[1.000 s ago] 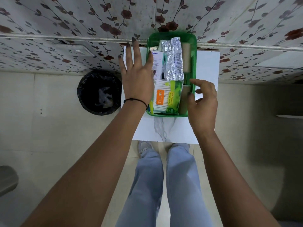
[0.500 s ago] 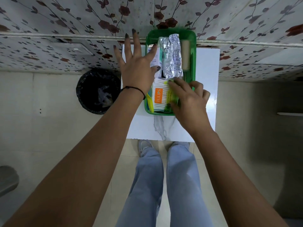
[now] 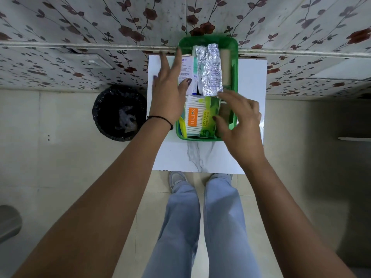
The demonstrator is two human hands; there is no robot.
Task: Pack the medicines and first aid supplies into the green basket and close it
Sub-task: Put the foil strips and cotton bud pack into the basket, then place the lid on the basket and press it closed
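The green basket (image 3: 233, 63) stands open on a small white table (image 3: 202, 157) against the wall. Inside lie a pack of cotton swabs (image 3: 198, 119), silver foil strips (image 3: 210, 69), a white medicine box (image 3: 187, 67) and beige bandage rolls (image 3: 226, 65). My left hand (image 3: 170, 91) is spread flat over the basket's left edge, its thumb on the medicine box. My right hand (image 3: 239, 119) hovers over the basket's near right corner, fingers apart, holding nothing. No lid is visible.
A black bin (image 3: 119, 113) with a dark liner stands on the floor left of the table. The floral-patterned wall (image 3: 100, 37) rises right behind the table. My legs (image 3: 200, 227) are below the table's near edge.
My right hand has lifted off the cotton swab pack and drawn back to the right. My left hand has shifted slightly down over the basket's left side.
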